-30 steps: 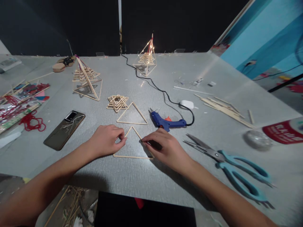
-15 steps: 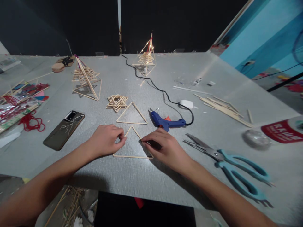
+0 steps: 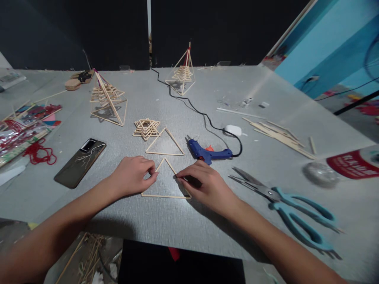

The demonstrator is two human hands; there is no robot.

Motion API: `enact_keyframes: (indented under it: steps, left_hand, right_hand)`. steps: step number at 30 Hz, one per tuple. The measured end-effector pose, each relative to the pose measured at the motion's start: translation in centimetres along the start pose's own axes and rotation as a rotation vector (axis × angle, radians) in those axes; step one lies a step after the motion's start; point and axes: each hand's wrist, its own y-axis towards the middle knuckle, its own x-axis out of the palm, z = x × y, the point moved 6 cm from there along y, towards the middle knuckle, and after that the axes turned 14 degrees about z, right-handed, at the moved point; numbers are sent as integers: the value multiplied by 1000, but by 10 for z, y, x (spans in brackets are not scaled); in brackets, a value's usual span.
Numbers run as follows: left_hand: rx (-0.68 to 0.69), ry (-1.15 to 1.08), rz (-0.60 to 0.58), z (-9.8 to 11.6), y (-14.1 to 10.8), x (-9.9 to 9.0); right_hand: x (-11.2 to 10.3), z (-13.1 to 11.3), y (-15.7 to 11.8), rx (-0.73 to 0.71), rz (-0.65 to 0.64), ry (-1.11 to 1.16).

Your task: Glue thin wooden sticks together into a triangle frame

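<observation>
A triangle of thin wooden sticks [image 3: 166, 196] lies on the grey table in front of me, its peak pointing away. My left hand [image 3: 134, 176] pinches its left side near the peak, and my right hand [image 3: 204, 179] pinches the right side. Parts of both sides are hidden under my fingers. Just beyond lies a second stick triangle [image 3: 165, 153], whose upper left side meets a stack of small star-shaped stick frames [image 3: 146, 128]. A blue glue gun [image 3: 211, 152] rests on its side past my right hand.
Scissors [image 3: 274, 195] with light blue handles lie at right, near a red-labelled bottle [image 3: 353, 163] and loose sticks [image 3: 275, 134]. A phone [image 3: 80, 162] and red cord [image 3: 41, 153] are at left. Two stick pyramids [image 3: 108, 98] stand farther back; the glue gun's black cable [image 3: 199, 110] crosses the table.
The small lights on the far pyramid were glowing and now are dark. Both hands and the triangle have kept their places.
</observation>
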Motion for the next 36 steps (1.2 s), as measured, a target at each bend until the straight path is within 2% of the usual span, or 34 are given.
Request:
enact_keyframes:
  steps: [36]
  left_hand:
    - [-6, 1, -6, 0, 0, 1]
  right_hand:
    - [1, 0, 1, 7, -1, -7]
